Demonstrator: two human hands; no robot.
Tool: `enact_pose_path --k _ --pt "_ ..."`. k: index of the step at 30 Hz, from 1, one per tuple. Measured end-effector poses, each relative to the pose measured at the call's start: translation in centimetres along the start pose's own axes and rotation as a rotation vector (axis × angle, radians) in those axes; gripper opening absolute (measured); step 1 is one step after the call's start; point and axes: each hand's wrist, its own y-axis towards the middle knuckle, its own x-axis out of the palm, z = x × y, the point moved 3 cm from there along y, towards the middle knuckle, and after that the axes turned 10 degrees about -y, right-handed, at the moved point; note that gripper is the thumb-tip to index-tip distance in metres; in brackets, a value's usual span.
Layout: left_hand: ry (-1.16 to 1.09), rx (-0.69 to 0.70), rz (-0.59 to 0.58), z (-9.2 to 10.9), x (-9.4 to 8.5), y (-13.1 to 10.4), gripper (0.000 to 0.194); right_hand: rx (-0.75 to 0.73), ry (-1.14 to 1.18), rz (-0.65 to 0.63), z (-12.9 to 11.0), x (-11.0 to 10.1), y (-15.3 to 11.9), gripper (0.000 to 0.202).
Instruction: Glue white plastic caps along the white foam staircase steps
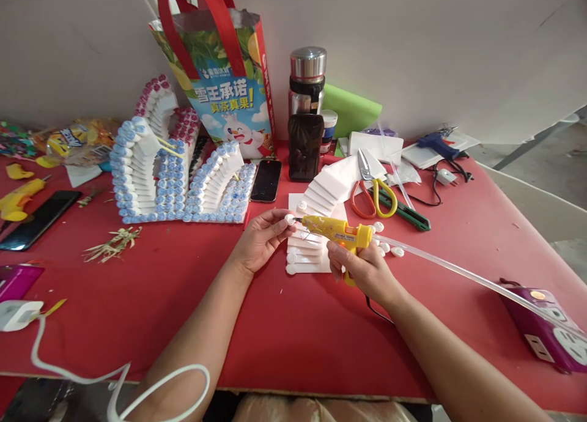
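Observation:
My left hand pinches a small white round piece between thumb and fingertips. My right hand is wrapped round the handle of a yellow glue gun, whose dark nozzle meets the white piece. A long clear glue stick runs out of the gun's back to the right. Beneath the gun, white card strips lie fanned on a white sheet, some with round white ends. Several loose white round pieces lie just right of the gun.
Scissors and a green cutter lie behind my right hand. Phones, a steel flask, a printed bag and blue-and-white fan pieces stand or lie farther back. A purple power strip sits at the right; a white cable loops front left.

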Motion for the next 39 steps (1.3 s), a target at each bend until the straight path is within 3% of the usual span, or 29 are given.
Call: enact_pose_path --k 9,19,39 --pt "0.025 0.031 -0.012 0.01 0.14 0.04 0.024 -0.036 -0.088 -0.002 -0.03 0.11 -0.08 0.057" --pt "0.031 0.019 -0.025 0.01 0.25 -0.08 0.023 -0.028 0.019 0.021 -0.23 0.06 -0.07 0.049" --pt "0.032 0.034 0.017 0.12 0.34 -0.08 0.025 -0.032 -0.019 0.021 -0.62 0.21 -0.20 0.050"
